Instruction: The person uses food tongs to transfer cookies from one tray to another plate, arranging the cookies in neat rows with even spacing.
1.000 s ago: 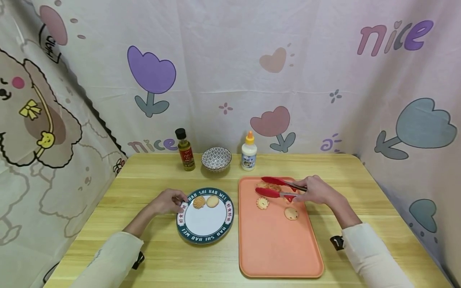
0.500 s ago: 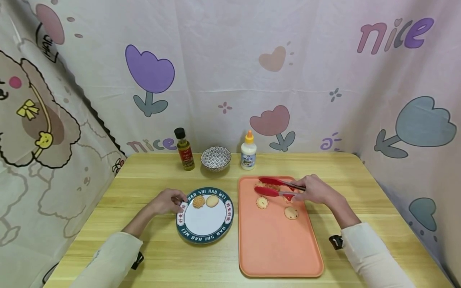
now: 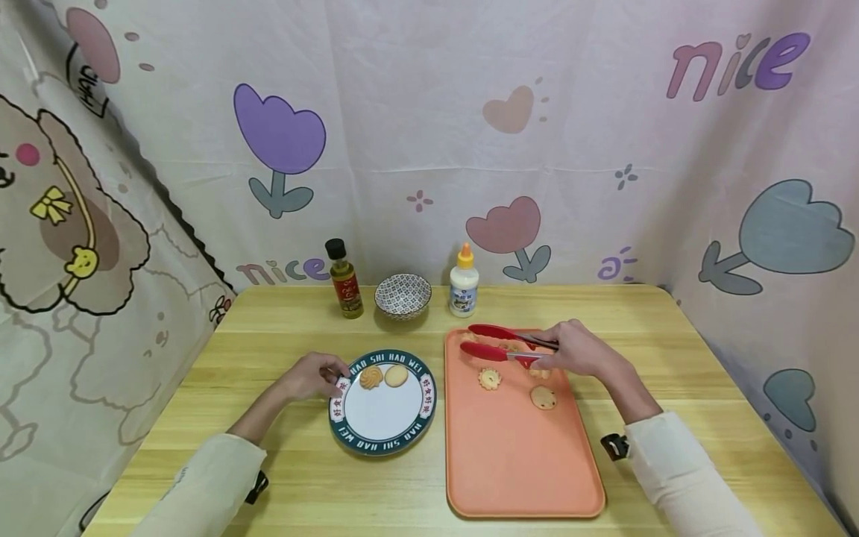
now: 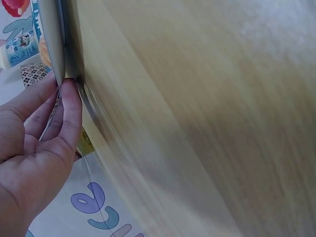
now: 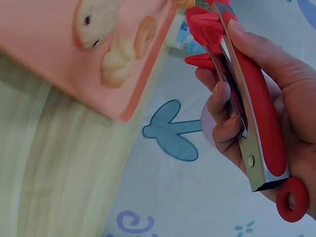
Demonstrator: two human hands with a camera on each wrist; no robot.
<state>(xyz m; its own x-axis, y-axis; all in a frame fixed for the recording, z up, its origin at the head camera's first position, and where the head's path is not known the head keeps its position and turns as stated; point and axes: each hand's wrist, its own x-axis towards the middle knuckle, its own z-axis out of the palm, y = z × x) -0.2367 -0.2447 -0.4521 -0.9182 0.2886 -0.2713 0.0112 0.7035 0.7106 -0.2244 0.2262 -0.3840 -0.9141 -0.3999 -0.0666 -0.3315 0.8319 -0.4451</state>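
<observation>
Red tongs (image 3: pixel 486 351) are over the far end of the orange tray (image 3: pixel 520 470), their two heads standing apart. No cookie is clearly seen clasped between them. The right hand (image 3: pixel 577 349) is wrapped round the handles. In plain sight on the tray: a flower-shaped cookie (image 3: pixel 488 380) and a round speckled cookie (image 3: pixel 543 398). Others are half covered by tongs and hand; full count not possible.

The plate (image 3: pixel 382 418) sits to the person's left of the tray, near it, not touching. Towards its far side, a swirled cookie (image 3: pixel 370 377) and a plain round cookie (image 3: pixel 396 375) lie side by side. The left hand (image 3: pixel 314 377) pinches the plate's left rim.

Progress, my judgement: part-way. Two cookies are on the plate; several are on the tray.

Views compared: right wrist gives a clearer look at a ridged cookie (image 5: pixel 118 63) near the tray's corner, and at the red ring (image 5: pixel 280 200) on the tongs' tail. Left wrist shows fingers beneath the rim; whether the plate is lifted, cannot tell. Head alone gives the whole layout: oil bottle (image 3: pixel 346 289), patterned bowl (image 3: pixel 403 296) and squeeze bottle (image 3: pixel 463 292) along the back of the table (image 3: pixel 302 477).
</observation>
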